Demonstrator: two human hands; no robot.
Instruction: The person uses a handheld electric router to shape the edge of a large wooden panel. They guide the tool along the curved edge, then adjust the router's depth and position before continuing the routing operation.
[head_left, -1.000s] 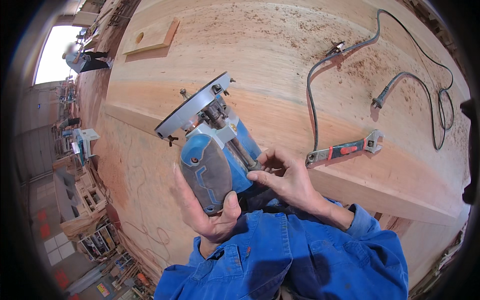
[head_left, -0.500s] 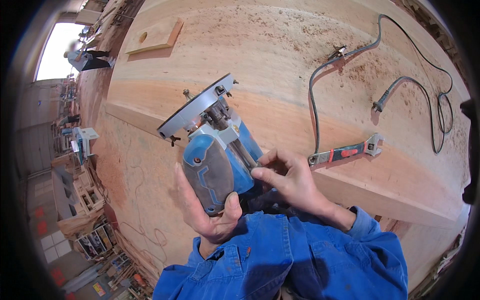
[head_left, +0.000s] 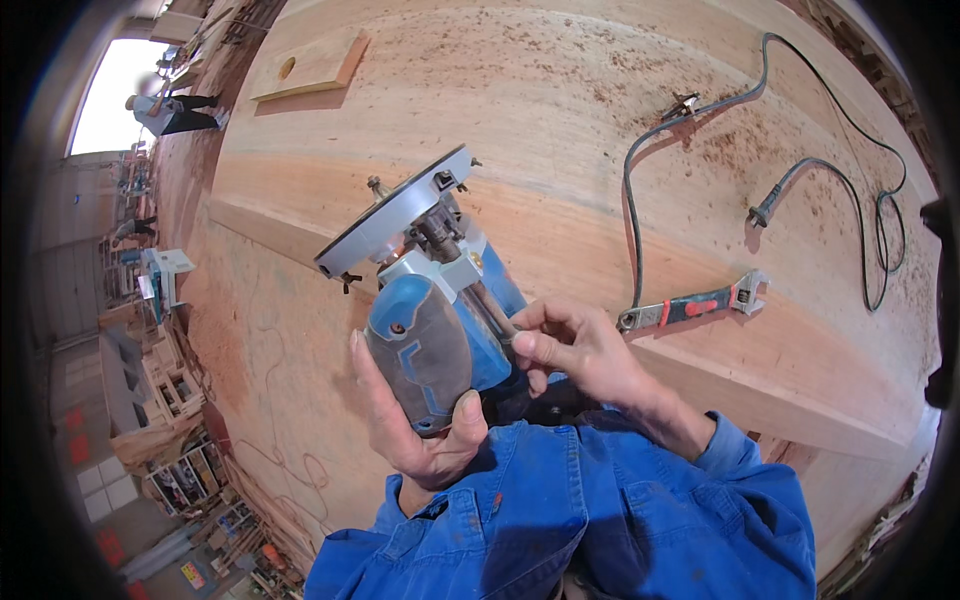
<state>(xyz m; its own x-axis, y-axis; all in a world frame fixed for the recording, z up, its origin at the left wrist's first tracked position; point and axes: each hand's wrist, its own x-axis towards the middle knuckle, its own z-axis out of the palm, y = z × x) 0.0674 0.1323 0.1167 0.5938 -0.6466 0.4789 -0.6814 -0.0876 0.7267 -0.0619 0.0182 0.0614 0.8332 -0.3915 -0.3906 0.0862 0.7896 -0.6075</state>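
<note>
The blue electric router (head_left: 440, 268) was held between the left grip (head_left: 425, 435) and right grip (head_left: 595, 355); its grey side (head_left: 425, 350) was cupped in the former, the near end of its metal rod (head_left: 488, 308) pinched by the latter; its long axis was slanted, base plate (head_left: 395, 215) pointed toward the far left.

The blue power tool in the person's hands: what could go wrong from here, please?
The blue power tool might tilt or slip, since the left hand cups its body while the right hand only pinches near the lower end of the metal rod. Those fingers could perhaps get nipped if the rod shifts. The wrench lies close to the near edge of the wooden slab, beside the cord, so a tug might knock it off.
</note>
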